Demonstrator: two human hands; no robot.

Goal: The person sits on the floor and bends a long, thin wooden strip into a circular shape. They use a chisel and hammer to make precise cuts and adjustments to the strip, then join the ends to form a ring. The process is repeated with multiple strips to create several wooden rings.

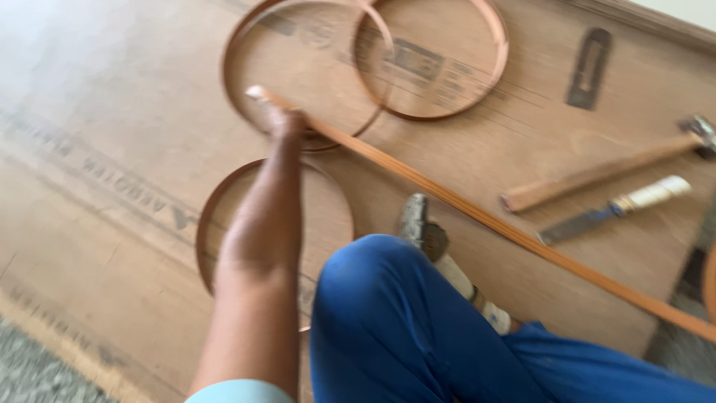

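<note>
On the plywood sheet (119,149), a left hand (286,123) grips the near end of a long wooden strip (477,216) beside three wooden hoops (306,75), with a hammer (604,172) beyond the strip; a firm, steady grip would likely keep it from twisting.

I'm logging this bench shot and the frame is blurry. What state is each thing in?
left hand: closed around the end of the strip
thin wooden strip: long, end lifted by the hand, running diagonally across the board
three wooden hoops: bent into rings, lying flat, two overlapping
hammer: lying flat, untouched
chisel: lying flat, untouched
plywood board: flat on the floor
right hand: not in view
</note>
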